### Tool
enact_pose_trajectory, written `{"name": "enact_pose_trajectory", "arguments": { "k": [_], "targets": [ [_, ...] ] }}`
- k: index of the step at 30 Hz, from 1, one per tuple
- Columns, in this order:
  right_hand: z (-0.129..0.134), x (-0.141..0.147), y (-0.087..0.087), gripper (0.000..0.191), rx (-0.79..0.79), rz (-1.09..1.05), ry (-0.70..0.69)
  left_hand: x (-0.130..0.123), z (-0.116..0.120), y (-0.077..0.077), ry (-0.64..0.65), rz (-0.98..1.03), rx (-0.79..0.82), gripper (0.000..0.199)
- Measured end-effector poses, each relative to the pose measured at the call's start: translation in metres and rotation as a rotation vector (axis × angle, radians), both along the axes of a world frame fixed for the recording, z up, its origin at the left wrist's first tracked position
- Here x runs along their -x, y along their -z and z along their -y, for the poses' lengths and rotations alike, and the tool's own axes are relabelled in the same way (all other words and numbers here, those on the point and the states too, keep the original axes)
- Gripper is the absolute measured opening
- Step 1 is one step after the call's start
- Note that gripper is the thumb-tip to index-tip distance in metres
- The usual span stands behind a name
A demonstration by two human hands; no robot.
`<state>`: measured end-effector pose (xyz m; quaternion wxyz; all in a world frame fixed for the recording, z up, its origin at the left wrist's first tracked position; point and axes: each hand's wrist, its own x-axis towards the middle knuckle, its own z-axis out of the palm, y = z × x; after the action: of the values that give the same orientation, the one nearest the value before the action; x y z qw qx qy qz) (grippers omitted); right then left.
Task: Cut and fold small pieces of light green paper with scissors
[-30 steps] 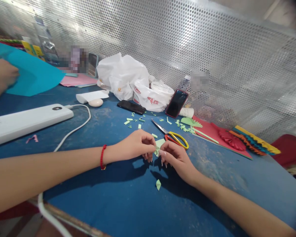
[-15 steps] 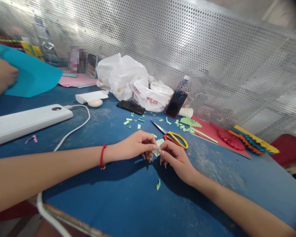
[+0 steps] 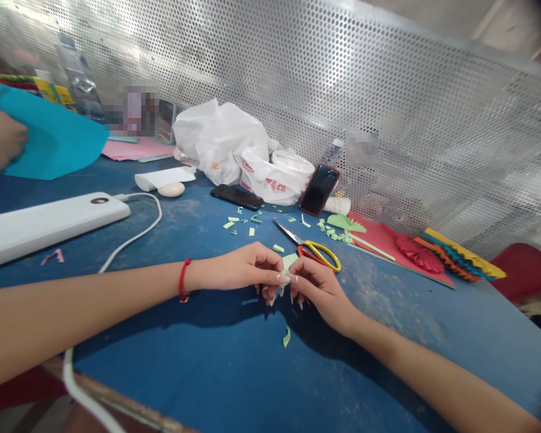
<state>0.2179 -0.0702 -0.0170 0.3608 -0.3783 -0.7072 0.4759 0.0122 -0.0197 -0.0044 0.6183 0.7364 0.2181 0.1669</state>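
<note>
Between my two hands is a small piece of light green paper point(image 3: 289, 262), partly hidden by the fingers. My left hand point(image 3: 259, 269), with a red bracelet at the wrist, pinches its left side. My right hand point(image 3: 319, 287) pinches the right side, thumb tips almost touching. Just behind them lie scissors point(image 3: 318, 252) with one yellow and one red handle, blades pointing to the back left. A curled green paper scrap point(image 3: 287, 337) lies in front of the hands. More green scraps point(image 3: 251, 231) are scattered beyond them on the blue table point(image 3: 207, 373).
White lamp-like bar point(image 3: 49, 225) with a cable point(image 3: 135, 240) at left. Behind are a black phone point(image 3: 237, 196), white plastic bags point(image 3: 225, 135) and a propped phone point(image 3: 320, 189). Red paper point(image 3: 374, 231) and folded strips point(image 3: 460, 255) lie right. Another person's hand point(image 3: 2, 141) is on blue paper point(image 3: 58, 141).
Both hands keep hold of the green paper, and its visible part has shifted slightly between the fingers. The whole view has moved a little, so things appear slightly farther left.
</note>
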Motion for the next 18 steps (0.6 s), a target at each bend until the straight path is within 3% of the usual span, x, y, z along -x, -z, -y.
{"name": "enact_pose_trajectory", "arguments": {
  "k": [18],
  "targets": [
    [0.0016, -0.0002, 0.0017, 0.021, 0.007, 0.003, -0.047, 0.0001, 0.0010, -0.0005, -0.061, 0.024, 0.065, 0.013]
  ]
}}
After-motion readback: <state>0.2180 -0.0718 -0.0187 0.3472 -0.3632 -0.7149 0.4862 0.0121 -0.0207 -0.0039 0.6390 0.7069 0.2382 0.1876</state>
